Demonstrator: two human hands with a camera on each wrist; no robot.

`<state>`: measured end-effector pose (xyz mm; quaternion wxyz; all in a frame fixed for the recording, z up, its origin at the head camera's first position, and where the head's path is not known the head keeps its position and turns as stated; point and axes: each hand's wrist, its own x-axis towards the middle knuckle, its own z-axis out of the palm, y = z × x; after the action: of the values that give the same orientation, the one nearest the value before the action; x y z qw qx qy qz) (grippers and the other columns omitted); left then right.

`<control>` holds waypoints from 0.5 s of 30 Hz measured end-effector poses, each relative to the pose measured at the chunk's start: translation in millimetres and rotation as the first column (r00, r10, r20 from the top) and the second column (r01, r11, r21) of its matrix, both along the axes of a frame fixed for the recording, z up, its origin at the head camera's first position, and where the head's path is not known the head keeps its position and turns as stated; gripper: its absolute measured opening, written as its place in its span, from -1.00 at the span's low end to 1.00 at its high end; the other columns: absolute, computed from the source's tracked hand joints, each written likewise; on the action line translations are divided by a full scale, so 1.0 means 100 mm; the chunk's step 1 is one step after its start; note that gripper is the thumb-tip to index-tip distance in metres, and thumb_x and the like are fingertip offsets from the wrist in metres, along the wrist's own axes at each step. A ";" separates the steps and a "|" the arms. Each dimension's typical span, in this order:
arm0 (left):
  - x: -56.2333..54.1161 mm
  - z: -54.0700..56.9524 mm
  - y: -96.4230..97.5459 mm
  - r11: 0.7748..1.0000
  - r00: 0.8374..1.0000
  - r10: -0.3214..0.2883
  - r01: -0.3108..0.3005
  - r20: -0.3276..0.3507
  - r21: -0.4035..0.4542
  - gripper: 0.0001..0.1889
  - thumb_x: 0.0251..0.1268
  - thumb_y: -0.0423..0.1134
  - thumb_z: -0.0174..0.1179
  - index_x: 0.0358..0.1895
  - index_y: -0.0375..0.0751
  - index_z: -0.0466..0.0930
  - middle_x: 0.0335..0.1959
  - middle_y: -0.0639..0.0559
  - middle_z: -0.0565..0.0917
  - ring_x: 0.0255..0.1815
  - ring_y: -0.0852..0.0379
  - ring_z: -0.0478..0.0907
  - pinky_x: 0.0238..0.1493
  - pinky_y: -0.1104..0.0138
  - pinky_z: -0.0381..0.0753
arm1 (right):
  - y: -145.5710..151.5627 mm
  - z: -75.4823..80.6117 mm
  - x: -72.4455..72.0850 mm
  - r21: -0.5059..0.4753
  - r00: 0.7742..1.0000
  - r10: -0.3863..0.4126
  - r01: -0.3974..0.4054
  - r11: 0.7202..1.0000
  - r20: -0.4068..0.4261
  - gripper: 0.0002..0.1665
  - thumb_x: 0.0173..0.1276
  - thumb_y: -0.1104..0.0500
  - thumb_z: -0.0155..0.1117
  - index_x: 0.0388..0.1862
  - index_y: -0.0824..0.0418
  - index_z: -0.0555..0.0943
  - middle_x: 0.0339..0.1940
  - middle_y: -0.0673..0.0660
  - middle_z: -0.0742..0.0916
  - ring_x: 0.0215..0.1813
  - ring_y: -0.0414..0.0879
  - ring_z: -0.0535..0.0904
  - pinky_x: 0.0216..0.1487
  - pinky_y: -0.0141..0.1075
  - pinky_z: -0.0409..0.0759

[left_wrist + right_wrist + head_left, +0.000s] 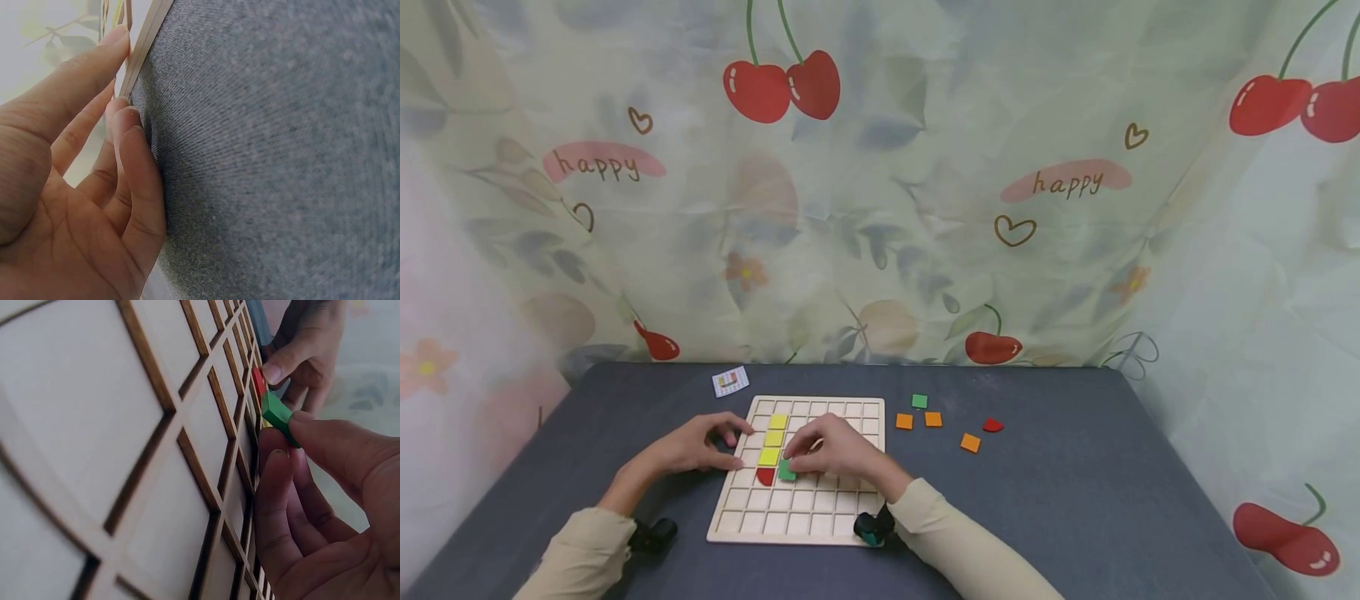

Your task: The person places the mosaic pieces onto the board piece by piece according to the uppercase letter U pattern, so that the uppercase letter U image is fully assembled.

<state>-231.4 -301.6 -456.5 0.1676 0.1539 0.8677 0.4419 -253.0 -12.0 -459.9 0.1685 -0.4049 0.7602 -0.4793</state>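
A wooden grid board (842, 527) lies on the table. Along its left edge, my left hand (692, 443) touches the rim with thumb and fingertips spread apart; in the left wrist view the thumb (94, 69) meets the board's side. My right hand (838, 450) pinches a green square tile (787, 471) between thumb and fingers. In the right wrist view that green tile (279, 415) is tilted, close to the grid. Yellow square tiles (773, 438) form a column on the board, with a red rounded tile (765, 476) just below them.
Right of the board lie a loose green tile (920, 402), orange square tiles such as one orange tile (971, 442), and a red rounded piece (993, 425). A small pattern card (731, 382) sits behind the board's left corner. A printed curtain (880, 208) hangs behind the table.
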 end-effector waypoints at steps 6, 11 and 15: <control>0.00 0.01 0.00 1.000 1.000 -0.002 0.002 0.005 0.002 -0.50 0.22 -0.32 0.48 0.20 -0.34 0.54 -0.21 -0.12 0.45 -0.54 0.04 0.41 -0.49 0.30 0.44 | -0.06 0.02 0.02 0.058 0.999 -0.021 0.024 0.998 -0.043 -0.94 0.33 0.30 0.46 -0.23 0.22 0.80 -0.38 -0.10 0.74 -0.34 -0.25 0.58 -0.29 -0.39 0.53; 0.00 0.01 0.00 1.000 1.000 -0.002 0.002 0.007 -0.001 -0.50 0.22 -0.31 0.48 0.20 -0.33 0.54 -0.21 -0.12 0.45 -0.54 0.04 0.41 -0.50 0.30 0.44 | -0.08 0.03 0.05 0.088 0.999 -0.024 0.027 0.996 -0.039 -0.95 0.33 0.31 0.46 -0.25 0.21 0.80 -0.43 -0.08 0.73 -0.41 -0.23 0.59 -0.34 -0.40 0.53; 0.00 0.01 0.00 1.000 1.000 0.003 -0.002 0.008 -0.011 -0.49 0.21 -0.29 0.49 0.19 -0.31 0.55 -0.21 -0.12 0.45 -0.55 0.05 0.41 -0.49 0.29 0.44 | -0.09 0.01 0.06 0.108 0.998 -0.024 0.030 0.994 -0.054 -0.95 0.33 0.30 0.46 -0.25 0.21 0.80 -0.44 -0.11 0.73 -0.40 -0.26 0.60 -0.32 -0.41 0.54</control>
<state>-231.8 -301.3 -455.9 0.1712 0.1501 0.8697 0.4379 -247.0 -21.4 -458.9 0.1636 -0.3975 0.7948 -0.4284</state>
